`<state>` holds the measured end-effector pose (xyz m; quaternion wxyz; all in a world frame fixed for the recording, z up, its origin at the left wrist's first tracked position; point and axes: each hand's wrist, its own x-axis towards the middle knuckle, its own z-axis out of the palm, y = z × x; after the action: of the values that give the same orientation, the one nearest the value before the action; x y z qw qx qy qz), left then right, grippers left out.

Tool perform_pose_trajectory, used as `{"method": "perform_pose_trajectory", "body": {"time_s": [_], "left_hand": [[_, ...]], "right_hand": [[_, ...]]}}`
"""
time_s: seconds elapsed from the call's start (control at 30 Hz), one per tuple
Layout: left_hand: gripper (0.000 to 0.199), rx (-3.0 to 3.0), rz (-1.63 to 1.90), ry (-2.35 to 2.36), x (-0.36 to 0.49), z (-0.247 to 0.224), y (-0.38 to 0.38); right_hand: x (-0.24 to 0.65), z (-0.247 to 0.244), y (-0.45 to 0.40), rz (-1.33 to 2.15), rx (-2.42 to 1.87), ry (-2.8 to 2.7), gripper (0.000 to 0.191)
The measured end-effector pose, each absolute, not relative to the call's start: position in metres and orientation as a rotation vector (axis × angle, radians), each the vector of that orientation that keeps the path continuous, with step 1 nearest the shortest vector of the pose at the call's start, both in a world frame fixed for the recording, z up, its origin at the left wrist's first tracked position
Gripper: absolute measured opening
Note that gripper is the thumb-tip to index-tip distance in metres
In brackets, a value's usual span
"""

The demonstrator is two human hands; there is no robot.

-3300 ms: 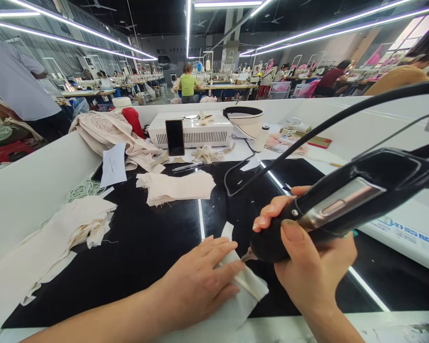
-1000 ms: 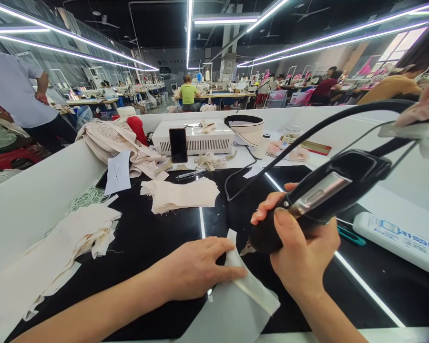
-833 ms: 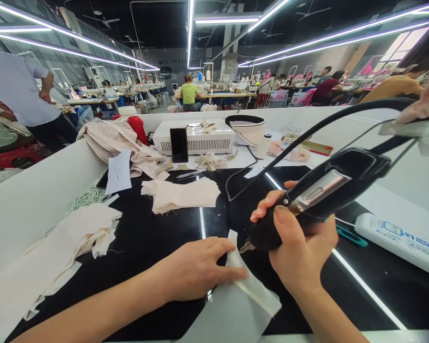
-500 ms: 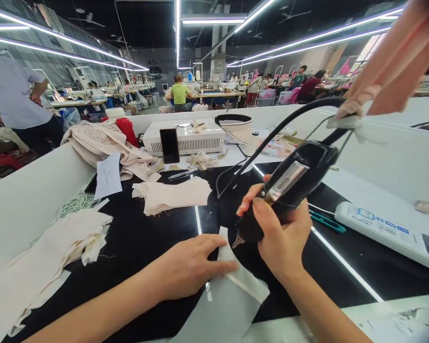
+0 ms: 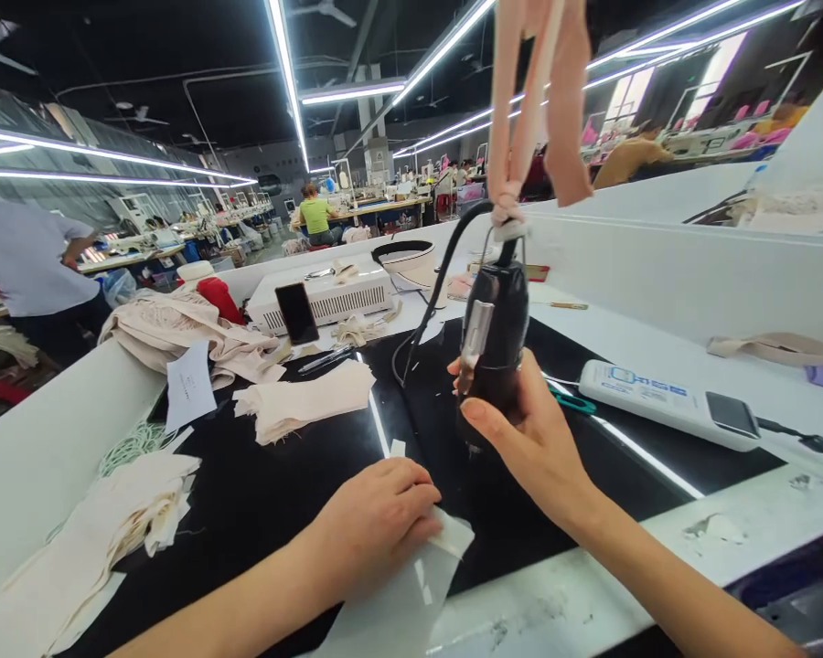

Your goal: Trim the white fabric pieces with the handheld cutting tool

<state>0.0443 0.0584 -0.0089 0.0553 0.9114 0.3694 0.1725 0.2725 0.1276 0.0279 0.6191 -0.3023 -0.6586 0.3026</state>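
Near the front of the black work surface, my left hand (image 5: 384,521) is closed over a pale, see-through sheet (image 5: 390,612), its fingers curled at the edge of a cream fabric piece (image 5: 454,533). The thumb is mostly hidden. My right hand (image 5: 535,439) grips a black corded hand tool (image 5: 497,320) with a metal lever on its side. That tool is held upright just right of the sheet, hanging from a knotted pink fabric strip (image 5: 507,146). Its lower end is dark and hard to make out.
Cream fabric stacks lie at the middle (image 5: 308,399) and left (image 5: 102,539). Behind stand a phone (image 5: 297,313) and a white vented box (image 5: 329,297). A white handheld device (image 5: 665,402) and green cutter (image 5: 572,399) lie right. A person (image 5: 34,265) stands at left.
The tool swung from tilted to upright, away from the sheet, with my right hand on it. My left fingers went from spread flat to curled over the sheet's edge. The view turned right.
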Motion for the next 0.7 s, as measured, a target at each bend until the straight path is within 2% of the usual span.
{"method": "perform_pose_trajectory", "body": {"time_s": [0.07, 0.23, 0.3, 0.4, 0.47, 0.57, 0.7], "left_hand": [[0.015, 2.783, 0.489, 1.146, 0.054, -0.014, 0.058], [0.021, 2.867, 0.515, 1.183, 0.060, -0.026, 0.059], [0.016, 2.976, 0.569, 1.149, 0.058, -0.030, 0.060], [0.030, 3.161, 0.597, 1.116, 0.055, -0.037, 0.062], [0.034, 3.189, 0.541, 1.161, 0.053, -0.040, 0.062], [0.028, 3.087, 0.436, 1.259, 0.050, -0.036, 0.062], [0.016, 2.538, 0.212, 1.490, 0.049, -0.014, 0.058]], "right_hand": [[0.292, 0.019, 0.133, 0.571, -0.768, -1.641, 0.060], [0.366, -0.009, 0.164, 0.188, -1.096, -1.831, 0.051], [0.393, -0.023, 0.177, 0.090, -1.165, -1.875, 0.058], [0.415, -0.044, 0.194, -0.030, -1.229, -1.976, 0.065], [0.420, -0.057, 0.205, -0.101, -1.257, -2.045, 0.059], [0.419, -0.067, 0.218, -0.198, -1.301, -2.125, 0.038], [0.414, -0.073, 0.227, -0.267, -1.309, -2.236, 0.024]]}}
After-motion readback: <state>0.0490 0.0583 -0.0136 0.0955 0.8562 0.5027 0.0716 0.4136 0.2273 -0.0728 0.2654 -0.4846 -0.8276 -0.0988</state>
